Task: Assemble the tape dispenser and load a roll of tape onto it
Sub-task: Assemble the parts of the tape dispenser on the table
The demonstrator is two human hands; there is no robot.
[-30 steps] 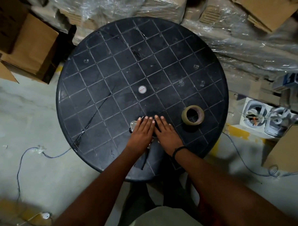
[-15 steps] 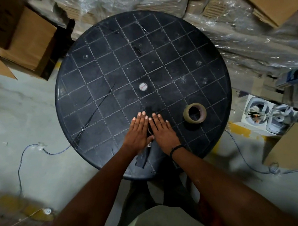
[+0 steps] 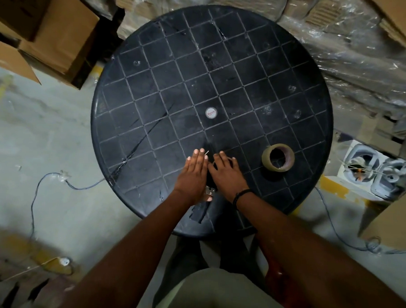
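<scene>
— So, what do both hands do?
— The left hand [image 3: 194,171] and right hand [image 3: 225,172] lie flat, fingers [image 3: 198,155] straight, on the dispenser [image 3: 209,190], which is mostly hidden under them. They press on it and grip nothing.
— Where is it?
— On the counter [image 3: 149,98], near its front edge. The tape [image 3: 278,158] stands apart, to the right.
— What can go wrong?
— I think a small part can slide out from under the palms and fall to the floor, because the edge is near. Also, the black parts on the black counter are hard to see, so a piece may be joined wrongly.
</scene>
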